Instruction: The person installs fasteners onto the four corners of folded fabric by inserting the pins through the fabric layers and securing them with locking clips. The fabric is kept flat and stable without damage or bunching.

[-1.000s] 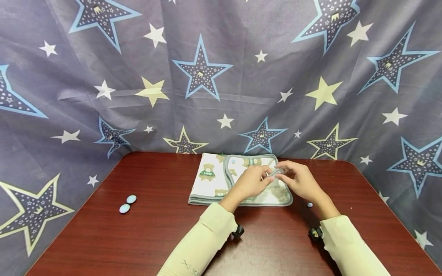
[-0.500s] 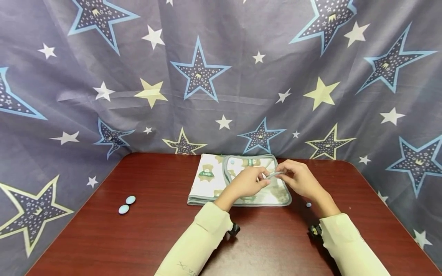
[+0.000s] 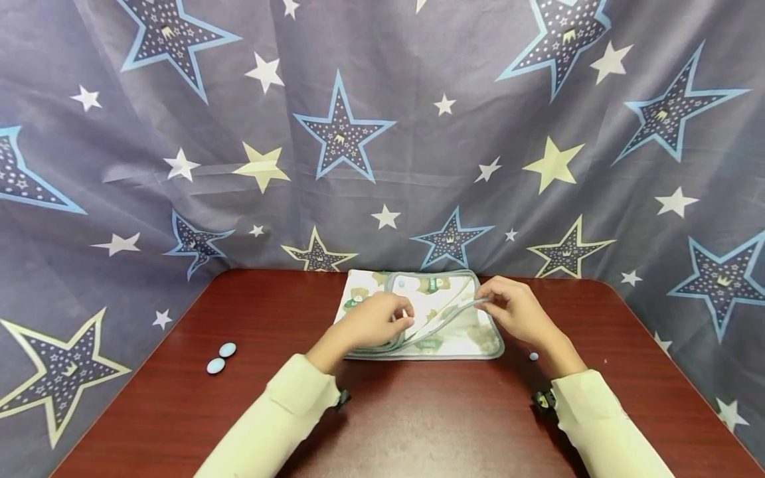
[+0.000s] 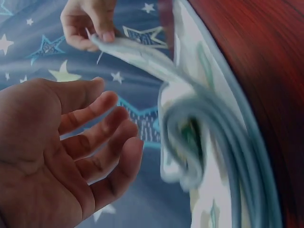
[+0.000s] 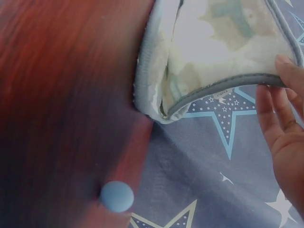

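Note:
A folded cloth pad (image 3: 478, 340), white with printed bears and grey-green piping, lies near the far table edge in the head view. My right hand (image 3: 518, 313) pinches its piped edge at the right and holds that layer raised; in the right wrist view the thumb and fingers close over the trim (image 5: 237, 80), near a small white label. My left hand (image 3: 372, 321) hovers over the pad's left part, holding nothing. Seen from the left wrist, its relaxed fingers (image 4: 102, 142) stand apart from the curled-over fold (image 4: 183, 118) and the stacked layers beneath.
Two pale blue discs (image 3: 216, 366) lie at the left of the dark red table (image 3: 454, 425). A single blue disc (image 3: 534, 356) sits under the right wrist. Behind the table hangs a grey curtain (image 3: 227, 153) with stars.
My left hand has let go of the pad's edge and moved left. The right hand keeps its pinch in nearly the same spot, and the raised layer now slopes down leftward.

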A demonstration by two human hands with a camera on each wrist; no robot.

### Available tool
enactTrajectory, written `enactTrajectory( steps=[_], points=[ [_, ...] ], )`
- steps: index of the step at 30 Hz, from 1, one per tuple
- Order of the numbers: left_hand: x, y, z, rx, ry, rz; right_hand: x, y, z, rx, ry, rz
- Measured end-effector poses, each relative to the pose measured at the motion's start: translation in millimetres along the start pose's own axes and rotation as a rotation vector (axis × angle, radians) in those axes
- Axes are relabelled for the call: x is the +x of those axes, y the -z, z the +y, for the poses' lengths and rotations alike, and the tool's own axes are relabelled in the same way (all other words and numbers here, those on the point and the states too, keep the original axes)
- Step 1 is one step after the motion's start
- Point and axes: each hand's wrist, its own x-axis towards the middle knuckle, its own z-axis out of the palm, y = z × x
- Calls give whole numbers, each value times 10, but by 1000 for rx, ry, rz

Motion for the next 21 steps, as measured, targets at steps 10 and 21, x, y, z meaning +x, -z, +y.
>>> enactTrajectory(
  steps=[10,21],
  points=[
    [-900,221,-492,84,87,-21,48,45,-206,19,-25,-20],
    [-1659,460,-1010,257,304,88,47,58,-216,25,-54,-23]
  ],
)
